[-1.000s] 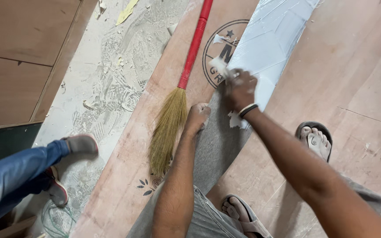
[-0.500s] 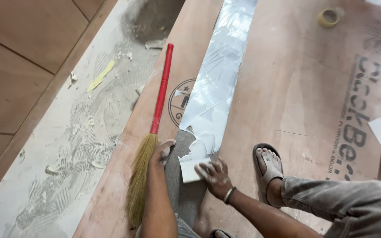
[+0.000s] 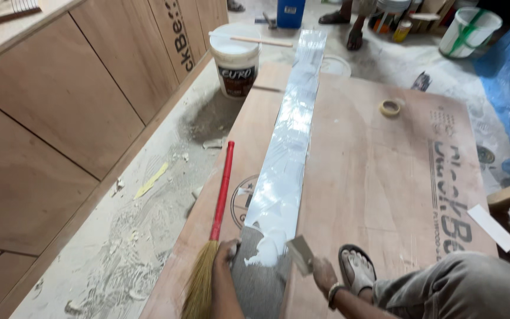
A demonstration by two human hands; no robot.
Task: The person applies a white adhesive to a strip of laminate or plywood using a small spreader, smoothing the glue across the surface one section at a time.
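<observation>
One long strip (image 3: 287, 159) runs straight away; right hand (image 3: 324, 274) grip clamped on scraper (image 3: 301, 254).

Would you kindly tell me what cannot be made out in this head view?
- Left hand: grip on the grey strip unclear, hidden by the wrist.
- Broom: bristle tips cut off by the bottom edge.
- White bucket: contents hidden by its rim.
- Right hand: scraper blade edge blurred.
</observation>
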